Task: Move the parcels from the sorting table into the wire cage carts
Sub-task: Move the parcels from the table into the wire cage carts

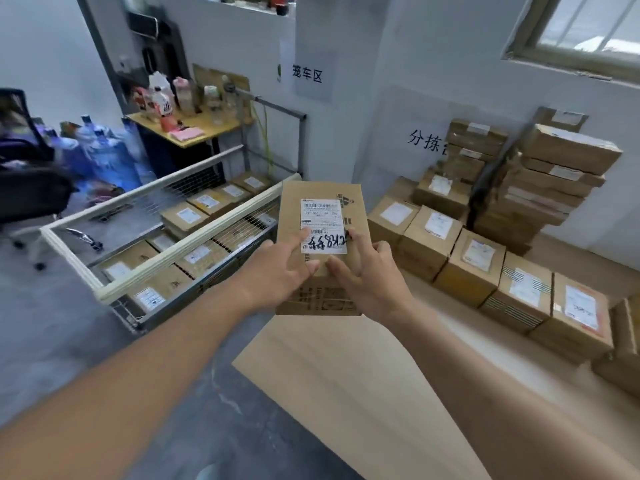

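I hold a brown cardboard parcel (pixel 320 216) with a white shipping label and black handwriting, lifted above the near left corner of the pale wooden sorting table (pixel 363 368). My left hand (pixel 277 271) grips its lower left side with the thumb on top. My right hand (pixel 367 275) grips its lower right side, fingers on the label's edge. To the left stands the wire cage cart (pixel 166 251) with a cream top rail; several labelled parcels (pixel 207 202) lie inside it. More labelled parcels (pixel 478 261) sit in a row on the table.
A tall stack of boxes (pixel 554 174) rises at the table's far end against the wall. A small desk (pixel 187 129) with bottles stands behind the cart. A black office chair (pixel 27 199) and blue water jugs (pixel 104 150) are at the left on the grey floor.
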A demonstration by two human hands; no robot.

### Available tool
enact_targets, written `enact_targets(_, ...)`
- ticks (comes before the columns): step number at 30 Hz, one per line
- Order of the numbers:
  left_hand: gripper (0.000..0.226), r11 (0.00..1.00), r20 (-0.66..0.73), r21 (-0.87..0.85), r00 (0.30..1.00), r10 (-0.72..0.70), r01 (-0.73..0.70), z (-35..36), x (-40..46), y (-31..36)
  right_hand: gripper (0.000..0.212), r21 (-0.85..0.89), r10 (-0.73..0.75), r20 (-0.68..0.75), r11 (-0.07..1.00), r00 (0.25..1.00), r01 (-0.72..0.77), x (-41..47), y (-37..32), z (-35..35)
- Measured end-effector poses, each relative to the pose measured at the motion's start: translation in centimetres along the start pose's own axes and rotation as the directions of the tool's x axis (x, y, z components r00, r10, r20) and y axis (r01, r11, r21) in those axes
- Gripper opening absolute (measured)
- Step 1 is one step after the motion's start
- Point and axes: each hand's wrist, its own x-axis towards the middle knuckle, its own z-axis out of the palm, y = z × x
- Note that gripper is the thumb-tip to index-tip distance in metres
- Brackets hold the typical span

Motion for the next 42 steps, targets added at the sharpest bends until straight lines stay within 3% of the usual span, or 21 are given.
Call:
enact_targets(6, 0.069, 1.0, -0.068, 0.015, 0.997, -0.02, 0.021, -6.3, 1.6, -8.9, 0.07, 0.0, -0.051, 0.042, 0.999, 0.998, 0.051, 5.1, -6.8, 7.6)
enact_targets(20, 0.076, 0.986, -0.069, 0.014, 0.984, -0.163, 0.164, -20.6, 6.1, -27.6, 0.068, 0.03, -0.11, 0.136, 0.994, 0.985, 0.107, 17.1, -21.7, 23.1)
enact_targets(32, 0.073, 0.948, -0.086, -0.036, 0.944, -0.319, 0.317, -26.0, 15.9, -38.2, 0.068, 0.032, -0.148, 0.282, 0.989, 0.948, 0.145, 32.2, -26.1, 32.8)
enact_targets(42, 0.069, 0.862, -0.063, -0.192, 0.871, -0.488, 0.469, -28.0, 23.1, -47.4, 0.061, 0.034, -0.188, 0.415, 0.981, 0.89, 0.191, 43.4, -28.8, 40.7)
